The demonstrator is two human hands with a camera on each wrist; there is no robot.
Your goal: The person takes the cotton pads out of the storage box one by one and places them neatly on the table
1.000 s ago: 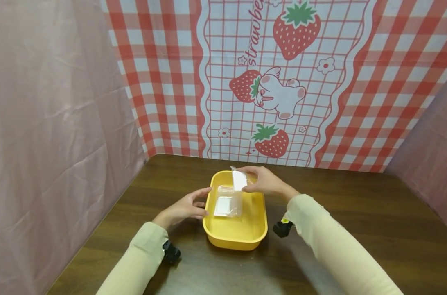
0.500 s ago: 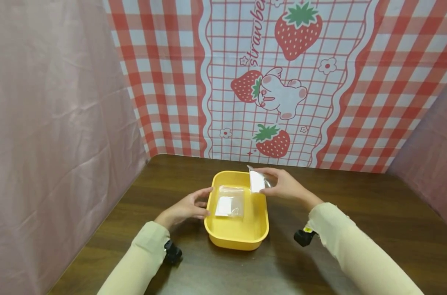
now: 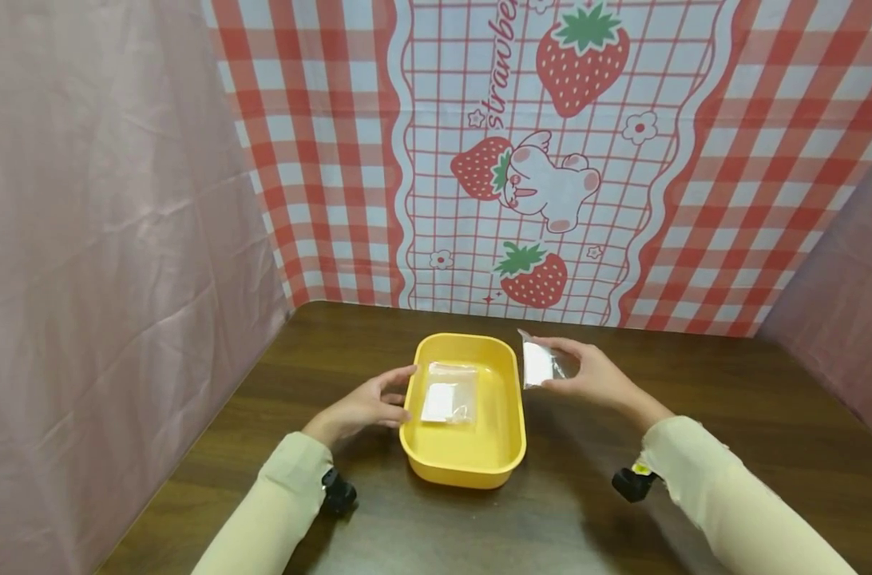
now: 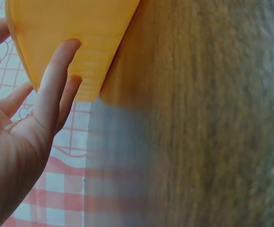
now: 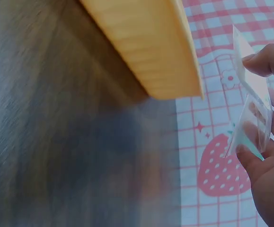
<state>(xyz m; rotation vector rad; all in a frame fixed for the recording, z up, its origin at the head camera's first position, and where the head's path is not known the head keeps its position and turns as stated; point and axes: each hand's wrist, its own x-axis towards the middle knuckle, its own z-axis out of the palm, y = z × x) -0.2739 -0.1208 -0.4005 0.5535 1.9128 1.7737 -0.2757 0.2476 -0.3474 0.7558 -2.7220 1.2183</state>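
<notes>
A yellow plastic bin stands on the table. My left hand touches its left side; in the left wrist view the fingers lie fairly straight along the outer wall, with a fingertip at the rim. To the right of the bin, my right hand pinches a clear plastic bag with a white piece inside, raised beside the rim. In the right wrist view, thumb and fingers hold this bag along its edges. Another clear bag with a white piece lies flat inside the bin.
The dark wooden table spreads around the bin. Behind it hangs a red-and-white checked cloth with strawberries. A pink curtain closes off the left side, and another pink cloth hangs at the right.
My right hand has carried its clear bag from over the bin out past the right rim. The bag inside the bin is now fully uncovered. My left hand stays at the bin's side.
</notes>
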